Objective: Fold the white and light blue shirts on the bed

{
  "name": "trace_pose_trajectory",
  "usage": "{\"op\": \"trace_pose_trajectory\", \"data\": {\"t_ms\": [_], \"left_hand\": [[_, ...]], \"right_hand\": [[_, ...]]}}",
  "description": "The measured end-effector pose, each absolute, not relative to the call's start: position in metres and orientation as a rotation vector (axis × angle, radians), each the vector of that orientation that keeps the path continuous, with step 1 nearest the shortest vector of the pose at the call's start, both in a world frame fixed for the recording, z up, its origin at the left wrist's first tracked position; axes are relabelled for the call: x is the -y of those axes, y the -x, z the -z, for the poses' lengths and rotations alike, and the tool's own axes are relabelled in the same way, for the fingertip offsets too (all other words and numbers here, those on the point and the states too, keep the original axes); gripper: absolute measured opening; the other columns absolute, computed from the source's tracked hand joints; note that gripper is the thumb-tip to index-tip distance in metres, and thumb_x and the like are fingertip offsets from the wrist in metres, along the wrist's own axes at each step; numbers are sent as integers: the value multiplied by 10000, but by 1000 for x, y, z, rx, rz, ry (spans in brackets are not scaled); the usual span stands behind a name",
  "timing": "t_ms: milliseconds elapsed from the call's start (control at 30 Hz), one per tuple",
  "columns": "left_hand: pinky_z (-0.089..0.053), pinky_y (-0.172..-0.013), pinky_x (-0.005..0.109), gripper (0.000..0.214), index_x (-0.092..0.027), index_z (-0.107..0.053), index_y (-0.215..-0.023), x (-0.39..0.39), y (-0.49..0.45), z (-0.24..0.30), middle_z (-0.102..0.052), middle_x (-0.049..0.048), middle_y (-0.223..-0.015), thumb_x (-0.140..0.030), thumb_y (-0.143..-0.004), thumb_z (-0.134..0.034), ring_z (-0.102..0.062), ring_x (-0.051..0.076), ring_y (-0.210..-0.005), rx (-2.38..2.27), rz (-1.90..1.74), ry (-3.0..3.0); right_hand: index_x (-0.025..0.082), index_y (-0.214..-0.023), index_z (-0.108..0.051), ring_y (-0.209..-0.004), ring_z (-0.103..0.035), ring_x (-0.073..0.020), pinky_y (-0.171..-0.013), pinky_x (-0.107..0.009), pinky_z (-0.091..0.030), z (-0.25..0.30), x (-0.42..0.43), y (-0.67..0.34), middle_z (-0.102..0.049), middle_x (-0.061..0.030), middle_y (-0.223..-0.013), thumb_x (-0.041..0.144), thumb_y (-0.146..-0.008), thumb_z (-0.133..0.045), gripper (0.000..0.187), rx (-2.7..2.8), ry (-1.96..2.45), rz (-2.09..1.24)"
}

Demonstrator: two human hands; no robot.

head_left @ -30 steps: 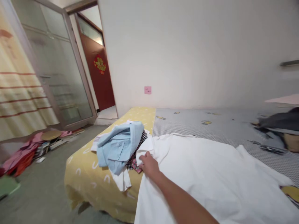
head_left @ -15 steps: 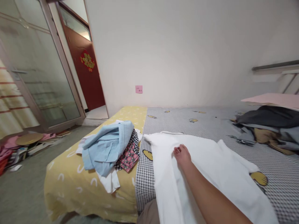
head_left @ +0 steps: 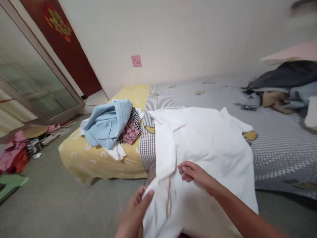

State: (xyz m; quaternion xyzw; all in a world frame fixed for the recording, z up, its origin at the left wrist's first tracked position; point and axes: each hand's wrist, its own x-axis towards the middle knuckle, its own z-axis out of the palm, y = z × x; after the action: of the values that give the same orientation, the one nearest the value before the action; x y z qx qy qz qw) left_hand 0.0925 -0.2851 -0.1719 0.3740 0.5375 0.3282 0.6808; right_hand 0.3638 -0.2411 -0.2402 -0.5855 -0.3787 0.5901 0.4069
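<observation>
A white shirt (head_left: 198,135) lies spread over the bed's front edge, its lower part hanging down toward me. A long strip along its left side is folded inward. At the bottom, my left hand (head_left: 136,208) is closed on the shirt's left edge, the thumb on top of the cloth. My right hand (head_left: 192,173) hovers at or just over the middle of the shirt, fingers curled in, with no cloth visible between them; whether it touches the fabric is unclear. One short sleeve (head_left: 237,122) points right.
On the yellow cover (head_left: 81,152) at left is a heap with a light blue garment (head_left: 106,122) and a patterned red one (head_left: 130,132). Dark clothes (head_left: 282,77) are piled at the right of the checked sheet (head_left: 178,94). Books and a pink item (head_left: 15,148) lie on the floor.
My left hand has come into view and holds the shirt's left edge. The right hand has moved down along the shirt. The view has tilted downward, and the left strip now lies folded over.
</observation>
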Motion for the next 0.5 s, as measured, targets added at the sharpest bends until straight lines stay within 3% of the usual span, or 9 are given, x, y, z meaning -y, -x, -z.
{"op": "trace_pose_trajectory", "data": {"t_ms": [100,200,267,400,500], "left_hand": [[-409,-524,184,475,-179,-603,-822,278,-87,150,-581,-67,-596,-511,-625,-879,-505,69,-513,-1190,-813,-679],[-156,-380,126,518,-179,-584,-822,273,-86,130,-432,-125,-497,-451,-547,-928,-260,-4,-387,-1173,-854,-620],[-55,-370,121,564,-194,-563,-842,273,-86,123,-376,-149,-492,-417,-498,-951,-163,-17,-389,-1162,-891,-575],[-57,-366,114,610,-213,-514,-824,280,-84,118,-321,-163,-484,-369,-444,-964,-131,-8,-413,-1136,-955,-462],[-80,-365,129,553,-219,-518,-825,293,-86,115,-322,-155,-493,-461,-526,-916,-123,7,-415,-1179,-941,-573]], "right_hand": [[246,-999,-705,-924,-641,-220,-887,-395,-498,228,274,-339,-704,-40,-980,391,-887,-558,234,1541,1544,-1268],[256,-1251,-637,-949,-633,-215,-892,-393,-501,210,298,-317,-678,-63,-1108,412,-928,-464,398,1677,1481,-1179],[267,-1444,-493,-999,-628,-216,-932,-399,-498,202,316,-304,-644,-79,-1223,420,-929,-463,538,1706,1468,-1109],[313,-1569,-326,-1161,-587,-313,-1019,-485,-448,206,347,-286,-581,-111,-1391,306,-743,-690,903,1996,1585,-865],[324,-1523,-424,-1072,-635,-302,-958,-461,-485,222,354,-278,-680,-95,-1226,205,-756,-661,811,2212,1530,-937]]}}
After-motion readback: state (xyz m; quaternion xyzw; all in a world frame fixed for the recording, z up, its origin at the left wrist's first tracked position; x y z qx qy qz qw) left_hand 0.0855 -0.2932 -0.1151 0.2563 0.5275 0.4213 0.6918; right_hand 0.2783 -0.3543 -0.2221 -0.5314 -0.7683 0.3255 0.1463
